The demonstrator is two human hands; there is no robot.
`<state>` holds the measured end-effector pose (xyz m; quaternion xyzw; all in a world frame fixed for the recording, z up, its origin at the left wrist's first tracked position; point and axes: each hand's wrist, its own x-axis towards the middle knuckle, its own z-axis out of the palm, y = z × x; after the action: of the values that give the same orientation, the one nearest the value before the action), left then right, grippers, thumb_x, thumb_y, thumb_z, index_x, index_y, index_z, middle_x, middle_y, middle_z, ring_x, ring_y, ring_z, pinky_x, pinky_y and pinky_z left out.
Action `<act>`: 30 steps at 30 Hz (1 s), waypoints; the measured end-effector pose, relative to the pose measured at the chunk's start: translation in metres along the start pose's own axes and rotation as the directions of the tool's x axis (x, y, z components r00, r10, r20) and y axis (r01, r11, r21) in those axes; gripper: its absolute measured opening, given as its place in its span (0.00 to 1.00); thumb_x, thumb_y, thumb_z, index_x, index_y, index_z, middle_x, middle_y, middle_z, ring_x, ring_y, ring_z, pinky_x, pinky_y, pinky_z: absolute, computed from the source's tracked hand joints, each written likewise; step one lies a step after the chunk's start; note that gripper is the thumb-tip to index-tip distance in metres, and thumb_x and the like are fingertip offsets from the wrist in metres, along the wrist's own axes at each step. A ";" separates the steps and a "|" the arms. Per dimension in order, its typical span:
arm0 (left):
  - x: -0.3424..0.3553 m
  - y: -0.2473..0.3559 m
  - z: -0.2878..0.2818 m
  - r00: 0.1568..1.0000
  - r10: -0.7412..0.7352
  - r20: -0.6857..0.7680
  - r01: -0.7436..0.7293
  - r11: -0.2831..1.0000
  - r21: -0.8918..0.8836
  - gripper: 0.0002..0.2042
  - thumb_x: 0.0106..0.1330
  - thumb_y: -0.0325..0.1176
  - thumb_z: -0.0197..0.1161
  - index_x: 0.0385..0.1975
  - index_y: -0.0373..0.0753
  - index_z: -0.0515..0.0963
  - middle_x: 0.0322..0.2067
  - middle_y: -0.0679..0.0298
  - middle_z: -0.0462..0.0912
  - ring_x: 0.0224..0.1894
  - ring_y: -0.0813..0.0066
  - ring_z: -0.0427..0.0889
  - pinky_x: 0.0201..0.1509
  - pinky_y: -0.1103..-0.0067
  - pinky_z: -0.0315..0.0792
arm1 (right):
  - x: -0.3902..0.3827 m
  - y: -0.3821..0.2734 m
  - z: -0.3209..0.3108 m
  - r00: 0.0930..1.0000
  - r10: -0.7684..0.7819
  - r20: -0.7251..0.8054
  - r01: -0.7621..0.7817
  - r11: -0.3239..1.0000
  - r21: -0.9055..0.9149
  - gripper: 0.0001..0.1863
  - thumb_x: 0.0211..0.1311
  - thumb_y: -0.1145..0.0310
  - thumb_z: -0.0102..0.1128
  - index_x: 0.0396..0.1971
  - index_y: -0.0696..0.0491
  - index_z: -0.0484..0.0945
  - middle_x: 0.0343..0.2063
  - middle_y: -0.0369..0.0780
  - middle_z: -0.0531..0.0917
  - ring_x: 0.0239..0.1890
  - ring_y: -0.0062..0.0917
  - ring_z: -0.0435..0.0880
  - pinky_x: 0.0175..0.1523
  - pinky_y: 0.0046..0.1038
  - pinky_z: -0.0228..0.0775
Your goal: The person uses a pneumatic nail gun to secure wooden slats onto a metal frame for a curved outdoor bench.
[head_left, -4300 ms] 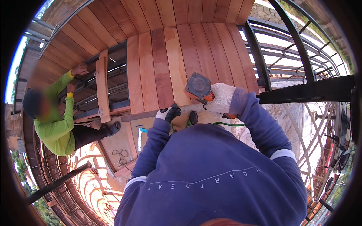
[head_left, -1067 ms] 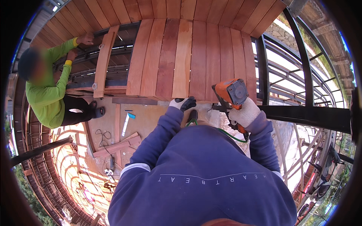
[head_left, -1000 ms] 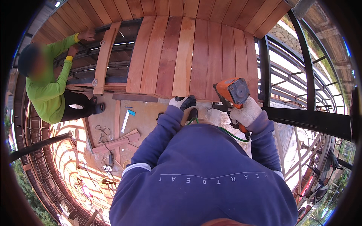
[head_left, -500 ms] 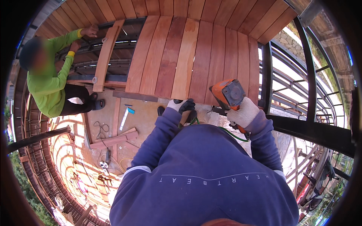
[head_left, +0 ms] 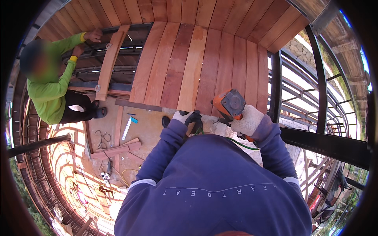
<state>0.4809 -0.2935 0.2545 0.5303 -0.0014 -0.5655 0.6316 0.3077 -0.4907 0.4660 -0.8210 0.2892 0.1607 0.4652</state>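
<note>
My gloved right hand (head_left: 248, 121) is wrapped round the handle of an orange and black nail gun (head_left: 231, 104), which a green hose (head_left: 244, 145) seems to feed. The gun is over the near end of the reddish boards (head_left: 208, 82), right of my left hand; whether its nose touches wood is hidden. My left hand (head_left: 188, 117), in a white glove with dark fingers, is at the near end of a lighter board (head_left: 193, 74). Its fingers are curled, and what they may hold cannot be made out.
At the left, a person in a green top (head_left: 49, 90) reaches toward a loose plank (head_left: 112, 63) laid across dark metal framing (head_left: 126, 59). Black steel posts and rails (head_left: 311, 141) stand at the right. Timber offcuts (head_left: 116, 150) and cords lie on the floor below.
The nail gun and my right hand have shifted a little left over the boards. My left hand stays by the board ends. The view has tilted slightly.
</note>
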 end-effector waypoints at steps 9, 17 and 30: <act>-0.004 0.000 0.001 0.998 0.052 0.034 -0.054 0.997 0.054 0.13 0.72 0.28 0.62 0.48 0.23 0.80 0.38 0.50 0.88 0.41 0.63 0.89 0.49 0.75 0.83 | 0.006 -0.007 -0.002 0.991 0.075 0.113 -0.074 0.997 -0.012 0.14 0.57 0.63 0.66 0.33 0.60 0.81 0.17 0.41 0.80 0.21 0.25 0.80 0.31 0.30 0.73; -0.002 0.002 0.002 0.998 0.059 0.024 -0.060 0.996 0.068 0.12 0.70 0.27 0.65 0.47 0.25 0.82 0.38 0.54 0.89 0.40 0.66 0.89 0.47 0.76 0.83 | 0.013 -0.009 -0.007 0.978 0.133 0.160 -0.128 0.991 -0.036 0.17 0.54 0.67 0.68 0.42 0.59 0.81 0.24 0.40 0.84 0.26 0.26 0.84 0.34 0.29 0.76; 0.005 -0.001 -0.002 0.994 0.086 0.065 -0.091 0.994 0.065 0.12 0.72 0.28 0.59 0.46 0.26 0.82 0.38 0.54 0.89 0.41 0.65 0.89 0.47 0.75 0.82 | 0.017 -0.006 -0.014 0.984 0.109 0.145 -0.099 0.993 -0.071 0.16 0.54 0.61 0.67 0.35 0.59 0.81 0.23 0.43 0.82 0.27 0.31 0.81 0.38 0.33 0.73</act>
<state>0.4830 -0.2953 0.2503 0.5332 -0.0638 -0.5527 0.6373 0.3253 -0.5058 0.4681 -0.8051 0.2909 0.2545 0.4499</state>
